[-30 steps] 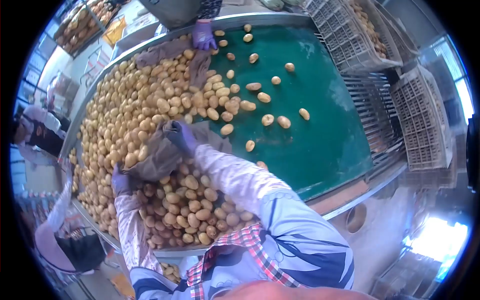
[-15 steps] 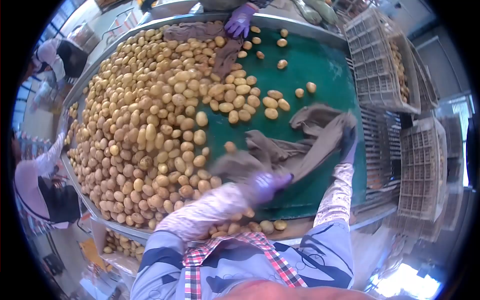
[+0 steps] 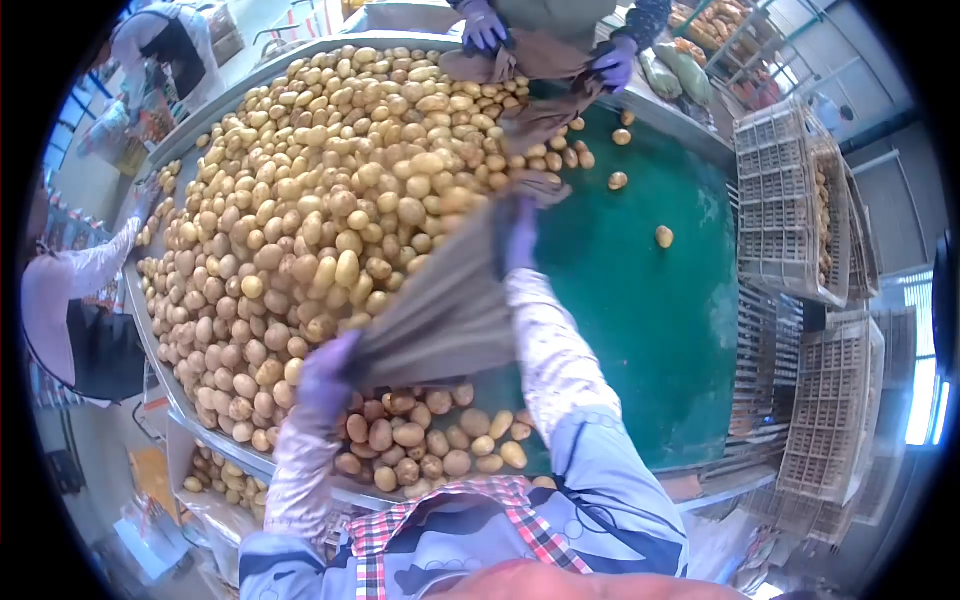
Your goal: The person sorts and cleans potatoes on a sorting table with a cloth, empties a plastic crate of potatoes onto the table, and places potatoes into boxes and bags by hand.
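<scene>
A brown-grey cloth [image 3: 440,305] is stretched between my two gloved hands, over the front part of the potato pile. My left hand [image 3: 328,370], in a purple glove, grips its near left end beside the potatoes [image 3: 290,240]. Farther forward, my right hand [image 3: 520,240] is closed on the other end, at the border between the pile and the bare green surface [image 3: 640,340]. Both hands are somewhat blurred. Below the cloth, several potatoes [image 3: 410,435] lie close to my apron.
Across the table a person's purple-gloved hands [image 3: 614,64] hold another brown cloth [image 3: 545,115]. Plastic crates [image 3: 785,200] stand on the right beside metal slats. Another person [image 3: 85,310] works at the left edge. A few loose potatoes [image 3: 664,237] lie on the green surface.
My hands and the cloth have swung leftward from the green surface onto the potatoes, and the cloth is pulled taut. Opposite, the other person now holds their cloth with both hands.
</scene>
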`<state>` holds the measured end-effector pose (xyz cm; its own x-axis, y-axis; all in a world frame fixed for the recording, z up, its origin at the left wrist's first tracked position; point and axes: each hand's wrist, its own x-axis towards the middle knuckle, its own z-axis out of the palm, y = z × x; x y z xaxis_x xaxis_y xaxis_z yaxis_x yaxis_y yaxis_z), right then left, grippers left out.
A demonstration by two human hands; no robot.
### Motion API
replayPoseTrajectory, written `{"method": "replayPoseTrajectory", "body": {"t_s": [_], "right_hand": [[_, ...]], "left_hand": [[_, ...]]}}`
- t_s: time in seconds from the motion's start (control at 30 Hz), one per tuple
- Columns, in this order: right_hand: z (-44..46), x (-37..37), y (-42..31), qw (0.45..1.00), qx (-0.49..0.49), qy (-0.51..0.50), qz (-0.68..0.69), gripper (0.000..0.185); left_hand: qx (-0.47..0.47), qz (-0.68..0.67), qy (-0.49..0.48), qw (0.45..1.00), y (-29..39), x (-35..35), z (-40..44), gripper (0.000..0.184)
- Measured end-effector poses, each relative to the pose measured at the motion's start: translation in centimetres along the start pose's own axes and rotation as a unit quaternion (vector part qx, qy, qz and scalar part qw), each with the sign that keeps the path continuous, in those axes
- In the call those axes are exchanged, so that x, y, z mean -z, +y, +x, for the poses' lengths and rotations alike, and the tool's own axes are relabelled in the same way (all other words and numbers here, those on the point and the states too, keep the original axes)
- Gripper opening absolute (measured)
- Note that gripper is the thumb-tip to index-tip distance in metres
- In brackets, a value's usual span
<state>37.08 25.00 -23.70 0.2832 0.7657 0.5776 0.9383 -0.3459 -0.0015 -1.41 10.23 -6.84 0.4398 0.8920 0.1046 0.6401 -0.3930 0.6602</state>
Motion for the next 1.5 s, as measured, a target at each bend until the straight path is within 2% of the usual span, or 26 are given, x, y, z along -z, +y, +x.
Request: {"method": "replayPoseTrajectory", "body": {"t_s": [0.03, 0.07, 0.1, 0.13, 0.17, 0.2, 0.27, 0.3, 0.33, 0.37, 0.43, 0.47, 0.53, 0.57, 0.6, 0.67, 0.73, 0.77, 0.83, 0.9, 0.93, 1.07, 1.27, 1.33, 1.37, 1.5], "right_hand": [[-0.7, -0.4, -4.1, 0.917, -0.120, -0.005, 0.379, 0.024], [-0.4, 3.1, -7.6, 0.899, -0.096, -0.027, 0.427, 0.026], [-0.1, 6.8, -11.1, 0.876, -0.074, -0.051, 0.474, 0.029], [-0.2, 11.3, -13.0, 0.912, -0.018, -0.072, 0.403, 0.033], [-1.5, 11.5, -15.0, 0.890, -0.006, -0.055, 0.452, 0.035], [-2.7, 11.7, -16.0, 0.865, 0.008, -0.039, 0.501, 0.038], [-3.0, 14.8, -15.4, 0.654, -0.070, -0.246, 0.712, 0.040], [-3.4, 17.8, -13.2, 0.599, -0.108, -0.277, 0.744, 0.044], [-3.8, 20.9, -10.9, 0.542, -0.150, -0.303, 0.770, 0.047], [-3.1, 25.6, -7.4, 0.550, -0.190, -0.345, 0.736, 0.047], [-3.7, 29.8, -0.6, 0.639, -0.193, -0.299, 0.682, 0.037], [-4.7, 31.2, 3.2, 0.625, -0.228, -0.264, 0.699, 0.034], [-6.6, 35.0, 10.0, 0.681, -0.291, -0.236, 0.628, 0.039], [-7.6, 36.8, 12.7, 0.734, -0.288, -0.207, 0.579, 0.037], [-9.6, 36.7, 15.8, 0.743, -0.292, -0.191, 0.571, 0.036], [-15.6, 35.6, 22.4, 0.760, -0.328, -0.231, 0.511, 0.038], [-22.5, 34.9, 23.1, 0.812, -0.352, -0.238, 0.399, 0.046], [-25.1, 35.4, 22.3, 0.815, -0.380, -0.225, 0.375, 0.051], [-29.4, 36.3, 19.5, 0.908, -0.227, -0.240, 0.259, 0.067], [-32.2, 37.6, 16.6, 0.924, -0.114, -0.323, 0.168, 0.079], [-32.8, 37.2, 14.2, 0.874, -0.224, -0.350, 0.252, 0.084], [-34.4, 31.7, 5.1, 0.865, -0.208, -0.307, 0.339, 0.087], [-24.2, 28.2, -6.5, 0.860, -0.198, -0.312, 0.353, 0.081], [-26.2, 23.5, -10.0, 0.935, -0.081, -0.272, 0.214, 0.071], [-19.7, 25.9, -11.3, 0.863, -0.102, -0.384, 0.312, 0.064], [-16.2, 20.3, -16.4, 0.818, -0.093, -0.360, 0.438, 0.057]], "left_hand": [[0.083, -0.024, 0.018, 0.996, -1.5, 2.2, -1.2, 0.045], [0.053, 0.005, 0.073, 0.996, -2.0, 4.6, -2.2, 0.044], [0.152, -0.045, 0.081, 0.984, -3.3, 6.5, -3.9, 0.040], [0.145, -0.029, 0.124, 0.981, -4.9, 7.5, -5.0, 0.038], [0.160, -0.016, 0.150, 0.976, -5.7, 8.6, -6.2, 0.038], [0.193, -0.110, 0.206, 0.953, -6.2, 8.8, -6.9, 0.037], [0.177, -0.117, 0.223, 0.951, -4.9, 9.4, -7.4, 0.037], [0.141, -0.035, 0.205, 0.968, -3.4, 9.3, -7.3, 0.037], [0.148, -0.139, 0.206, 0.957, -2.0, 8.2, -7.3, 0.036], [0.114, -0.170, 0.189, 0.960, -0.8, 7.4, -7.2, 0.036], [0.103, -0.263, 0.151, 0.947, 2.6, 4.8, -7.1, 0.035], [0.122, -0.323, 0.133, 0.929, 4.8, 3.1, -7.0, 0.035], [0.034, -0.304, 0.014, 0.952, 8.8, 0.1, -6.8, 0.036], [0.088, -0.334, -0.102, 0.933, 11.5, -1.2, -7.0, 0.039], [0.138, -0.357, -0.214, 0.899, 13.6, -2.1, -7.2, 0.043], [-0.105, -0.244, -0.279, 0.923, 13.2, -6.4, -9.0, 0.050], [-0.160, -0.024, -0.360, 0.919, 12.5, -8.5, -11.4, 0.056], [-0.192, 0.010, -0.332, 0.924, 10.8, -9.6, -12.9, 0.060], [-0.169, -0.006, -0.286, 0.943, 9.4, -7.8, -13.4, 0.055], [-0.159, -0.006, -0.236, 0.959, 8.5, -5.0, -13.4, 0.049], [-0.171, 0.023, -0.221, 0.960, 7.3, -4.3, -13.4, 0.047], [-0.206, 0.094, -0.158, 0.961, 2.2, -2.5, -13.2, 0.042], [-0.225, 0.148, -0.131, 0.954, -2.3, -0.2, -8.5, 0.030], [-0.254, 0.216, -0.019, 0.942, -6.0, -0.8, -5.6, 0.027], [-0.258, 0.220, -0.029, 0.940, -6.0, 1.0, -3.3, 0.025], [-0.200, 0.284, 0.021, 0.937, -9.3, 2.9, 5.0, 0.025]]}}
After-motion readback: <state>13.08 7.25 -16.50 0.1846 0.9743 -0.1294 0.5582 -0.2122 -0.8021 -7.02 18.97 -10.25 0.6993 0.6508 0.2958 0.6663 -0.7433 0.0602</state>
